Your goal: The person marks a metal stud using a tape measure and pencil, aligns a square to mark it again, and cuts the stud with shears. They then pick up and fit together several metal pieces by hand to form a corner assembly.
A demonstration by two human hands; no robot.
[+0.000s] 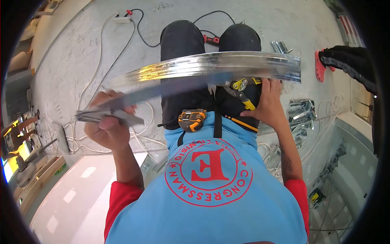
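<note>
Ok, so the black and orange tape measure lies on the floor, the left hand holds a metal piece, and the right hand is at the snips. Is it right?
Not on the floor: the head view shows the tape measure on the person's lap. The rest is correct.

Across the thighs (185, 95), above frame centre, a metal strip (227, 62) is set. Below it, snips (239, 87) are placed right of a tape measure (192, 120). At upper left, a power strip (122, 19) is floor-laid.
</note>
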